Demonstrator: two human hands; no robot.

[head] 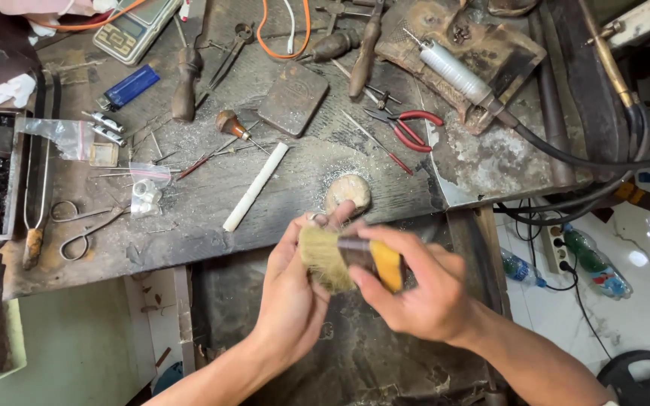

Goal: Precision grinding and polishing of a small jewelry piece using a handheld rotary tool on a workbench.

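My right hand [423, 289] grips a small brush [351, 256] with a yellow handle and pale, worn bristles. The bristles press against the fingers of my left hand [295, 289], which pinches a small metal ring-like piece [317, 218] at its fingertips; most of that piece is hidden by fingers and bristles. Both hands hover just in front of the workbench's front edge [265, 240], below a round, dusty stone-like lump [347, 192].
The dusty bench holds a white stick [256, 186], red-handled pliers [408, 128], scissors [84, 225], a blue lighter [129, 86], a pocket scale [133, 30], wooden-handled tools, and a rotary handpiece [457, 74] with black hose. Bottles and a power strip [558, 244] lie on the floor at right.
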